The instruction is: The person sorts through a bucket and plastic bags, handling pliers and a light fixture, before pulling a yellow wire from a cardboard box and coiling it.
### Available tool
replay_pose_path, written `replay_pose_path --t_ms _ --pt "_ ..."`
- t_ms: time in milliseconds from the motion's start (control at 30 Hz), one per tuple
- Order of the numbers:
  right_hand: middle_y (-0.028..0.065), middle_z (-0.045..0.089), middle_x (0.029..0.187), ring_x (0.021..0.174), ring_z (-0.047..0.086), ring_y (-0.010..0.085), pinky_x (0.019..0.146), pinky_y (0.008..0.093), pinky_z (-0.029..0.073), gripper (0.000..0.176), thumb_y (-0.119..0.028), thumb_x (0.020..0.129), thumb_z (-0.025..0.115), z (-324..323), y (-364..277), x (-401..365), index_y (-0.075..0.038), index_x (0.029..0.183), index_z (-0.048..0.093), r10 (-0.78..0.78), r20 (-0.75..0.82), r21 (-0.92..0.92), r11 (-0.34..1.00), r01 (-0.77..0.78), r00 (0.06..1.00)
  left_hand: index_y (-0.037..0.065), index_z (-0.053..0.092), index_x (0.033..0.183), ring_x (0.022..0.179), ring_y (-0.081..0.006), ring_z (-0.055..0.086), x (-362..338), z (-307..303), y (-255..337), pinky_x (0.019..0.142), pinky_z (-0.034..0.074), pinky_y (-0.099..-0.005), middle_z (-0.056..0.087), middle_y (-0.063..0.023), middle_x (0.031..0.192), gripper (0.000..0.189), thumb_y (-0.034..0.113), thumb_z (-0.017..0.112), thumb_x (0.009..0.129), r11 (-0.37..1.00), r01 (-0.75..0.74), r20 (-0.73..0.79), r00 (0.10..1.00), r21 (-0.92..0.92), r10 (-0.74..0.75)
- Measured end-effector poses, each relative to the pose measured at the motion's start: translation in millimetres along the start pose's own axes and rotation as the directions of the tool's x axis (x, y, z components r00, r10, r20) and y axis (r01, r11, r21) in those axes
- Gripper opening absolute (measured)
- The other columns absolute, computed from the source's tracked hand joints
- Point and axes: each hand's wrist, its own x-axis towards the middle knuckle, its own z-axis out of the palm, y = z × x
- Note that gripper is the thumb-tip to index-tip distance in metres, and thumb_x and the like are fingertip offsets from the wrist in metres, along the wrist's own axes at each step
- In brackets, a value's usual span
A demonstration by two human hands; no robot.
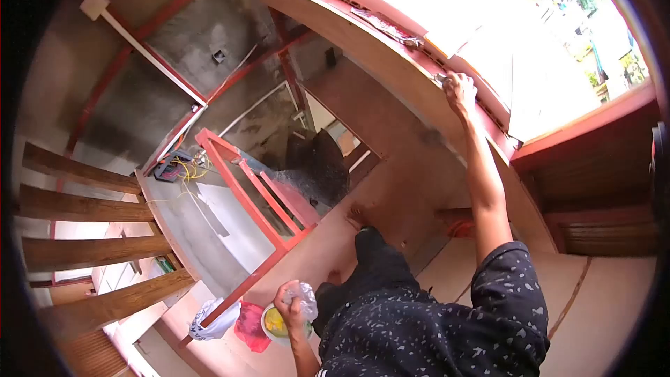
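My left hand (289,309), low in the view, has its fingers closed round a crumpled clear plastic bag (304,299). Close beside that hand, a pale round tub (267,333) with something yellow inside partly shows behind it. My right arm stretches up to the window ledge, where my right hand (460,91) is closed at the red frame (436,66). A small shiny piece (440,78) shows at its fingertips; I cannot tell what it is. Further along the ledge lies a crumpled clear wrapper (391,28).
A red bag (252,327) and a white bag (213,319) are next to the tub. Red railing (241,199) borders a lower area to the left. Wooden slats (98,232) run along the far left. Yellow cables (187,169) hang by a dark box.
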Motion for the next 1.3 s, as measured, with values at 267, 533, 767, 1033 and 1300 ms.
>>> replay_pose_path --t_ms 267,533,767,1033,1300 --pt "0.0016 0.057 0.067 0.061 0.051 0.0071 0.056 0.0213 0.039 0.02 -0.019 0.088 0.055 -48.7 -103.7 -45.7 -0.001 0.092 0.06 0.027 0.457 0.845 0.301 -0.443 0.889 -0.001 0.062 0.095 0.084 -0.0132 0.059 86.2 174.3 95.6 0.076 0.046 -0.0257 0.063 -0.0074 0.089 0.019 0.008 0.055 0.081 0.992 -0.127 0.297 0.947 0.003 0.12" --pt "0.0017 0.061 0.081 0.069 0.053 0.0064 0.063 0.0205 0.042 0.017 -0.011 0.09 0.051 -75.9 -207.7 -93.6 0.001 0.099 0.058 -0.422 0.531 0.815 0.018 -0.579 0.734 -0.001 0.056 0.082 0.063 -0.0138 0.055 129.0 241.6 110.9 0.058 0.044 -0.0312 0.056 -0.011 0.066 0.019 0.017 0.062 0.078 0.931 -0.3 0.212 0.943 0.207 0.256" --pt "-0.0001 0.059 0.069 0.061 0.053 0.005 0.055 0.0205 0.045 0.02 -0.016 0.089 0.057 -88.3 -267.2 -126.4 0.002 0.089 0.063 -0.699 0.521 0.729 0.066 -0.681 0.49 -0.001 0.056 0.094 0.072 -0.0183 0.059 87.1 178.4 99.7 0.063 0.046 -0.0315 0.059 -0.0111 0.078 0.025 0.004 0.053 0.07 0.981 -0.12 -0.058 0.99 0.154 0.13" --pt "0.0043 0.063 0.076 0.066 0.055 0.0066 0.059 0.0218 0.047 0.019 -0.011 0.09 0.052 -132.0 -338.9 -192.7 0.004 0.095 0.062 -0.942 0.282 0.739 0.093 -0.668 0.181 -0.002 0.054 0.108 0.087 -0.0308 0.062 11.9 128.2 77.5 0.074 0.048 -0.0356 0.062 -0.0185 0.093 0.042 0.012 0.059 0.068 0.95 -0.226 -0.305 0.908 0.215 0.285" --pt "0.0084 0.063 0.079 0.074 0.061 0.0114 0.066 0.0258 0.051 0.017 -0.009 0.089 0.054 -167.0 -379.6 -274.1 0.006 0.095 0.059 -0.98 0.036 0.837 0.137 -0.531 -0.195 0.001 0.059 0.1 0.072 -0.0245 0.06 -80.9 68.9 55.6 0.066 0.046 -0.0327 0.06 -0.0157 0.08 0.023 0.016 0.058 0.082 0.983 0.059 -0.545 0.837 0.171 0.044"
